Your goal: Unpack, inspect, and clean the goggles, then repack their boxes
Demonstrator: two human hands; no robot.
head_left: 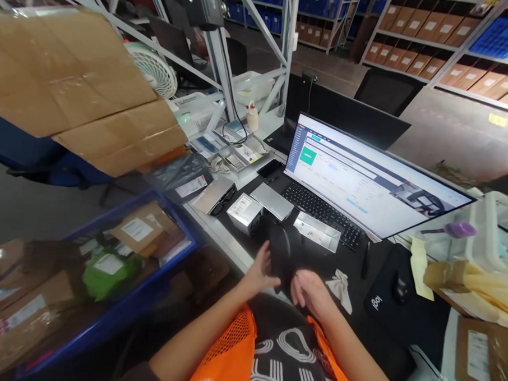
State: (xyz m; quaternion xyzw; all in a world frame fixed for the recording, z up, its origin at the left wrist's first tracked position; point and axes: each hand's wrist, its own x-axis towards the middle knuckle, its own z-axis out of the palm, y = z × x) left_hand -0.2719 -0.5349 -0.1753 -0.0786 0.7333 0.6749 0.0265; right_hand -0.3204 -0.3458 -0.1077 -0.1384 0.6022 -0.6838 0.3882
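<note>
A black rounded case (281, 250), which looks like a zip-up glasses case, is between my hands just above the desk's front edge. My left hand (259, 274) grips its left side with the thumb below. The curled fingers of my right hand (311, 289) are at its lower right edge. Just beyond lie a silver box with a label (245, 208), a flat silver box (272, 201) and an open silver tray-like box part (317, 231). Black sunglasses (223, 200) rest against another silver box (212, 194) on the left. A crumpled whitish cloth (340, 291) lies right of my right hand.
A monitor (364, 167) stands behind a keyboard (316, 204). The mouse (400, 288) sits on a black pad to the right, near cardboard packages (482, 358). Left of the desk is a blue crate (185, 221) of parcels, with a large cardboard box (73, 81) above it.
</note>
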